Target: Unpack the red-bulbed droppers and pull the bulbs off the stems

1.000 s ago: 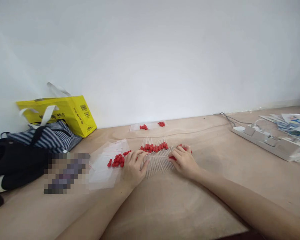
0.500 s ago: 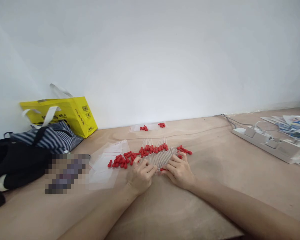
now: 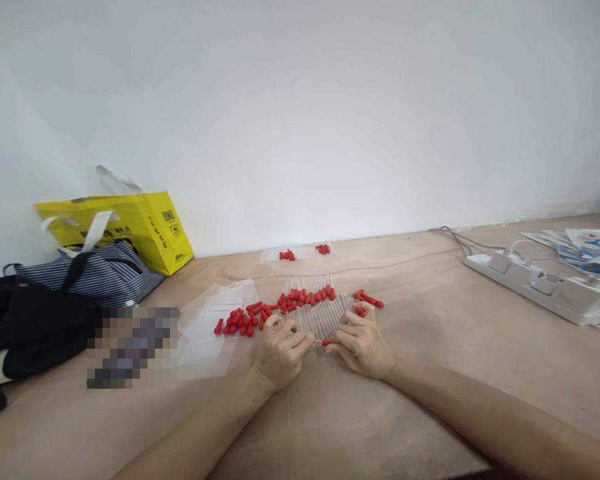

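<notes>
My left hand (image 3: 286, 350) is closed around a clear glass dropper tube (image 3: 319, 343), only a short end of which shows past the fingers. My right hand (image 3: 363, 343) pinches a red rubber bulb (image 3: 327, 343) that meets that end; how far it sits on the tube I cannot tell. Just beyond both hands lies a row of bare glass tubes (image 3: 323, 319). Behind the row rest several droppers with red bulbs (image 3: 300, 297), their thin tips pointing away. Loose red bulbs (image 3: 243, 321) are heaped left of my left hand, and a few more red bulbs (image 3: 370, 300) lie beyond my right.
Clear zip bags (image 3: 210, 340) lie on the wooden table (image 3: 430, 400) at left, beside a blurred-out item. Farther left stand a yellow bag (image 3: 167, 233), a striped bag (image 3: 110, 273) and a black bag (image 3: 45, 327). At right are a white power strip (image 3: 535, 287) and papers (image 3: 575, 247). A filled bag (image 3: 307, 253) lies near the wall.
My right hand has shifted slightly right, and more of the red bulb and the tube end shows between my hands. The surrounding things lie as before.
</notes>
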Demonstrator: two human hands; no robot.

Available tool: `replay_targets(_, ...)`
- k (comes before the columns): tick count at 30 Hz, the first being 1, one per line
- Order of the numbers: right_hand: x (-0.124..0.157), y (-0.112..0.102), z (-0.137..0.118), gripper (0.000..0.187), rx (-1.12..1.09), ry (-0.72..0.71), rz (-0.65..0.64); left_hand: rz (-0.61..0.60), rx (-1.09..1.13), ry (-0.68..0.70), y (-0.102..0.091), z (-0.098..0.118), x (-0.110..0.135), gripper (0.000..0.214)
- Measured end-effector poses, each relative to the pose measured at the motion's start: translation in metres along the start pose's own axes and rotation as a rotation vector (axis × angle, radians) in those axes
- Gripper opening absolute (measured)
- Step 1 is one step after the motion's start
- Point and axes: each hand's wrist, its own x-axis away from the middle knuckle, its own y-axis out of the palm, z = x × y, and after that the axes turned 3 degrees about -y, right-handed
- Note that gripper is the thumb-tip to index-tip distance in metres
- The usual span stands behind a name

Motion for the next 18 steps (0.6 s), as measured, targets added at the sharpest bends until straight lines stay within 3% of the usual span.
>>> replay_targets(5,0.002,-0.005,0.004,0.028,-0.039,-0.009,-0.041,0.020,0.020,-0.009,0.000,-0.003,0.003,0.019)
replay_targets(8,0.004,-0.008,0.018,0.026,-0.041,0.089,-0.034,0.054,0.044,-0.115,-0.004,-0.011,0.004,0.019)
replay_targets(13,0.002,-0.009,0.059,0.029,0.028,0.588,-0.025,0.018,0.241,-0.421,-0.009,-0.020,-0.008,0.022)
replay_targets(18,0.001,-0.009,0.089,0.027,0.109,0.980,-0.143,-0.309,0.572,-0.718,0.001,-0.027,-0.034,0.019)
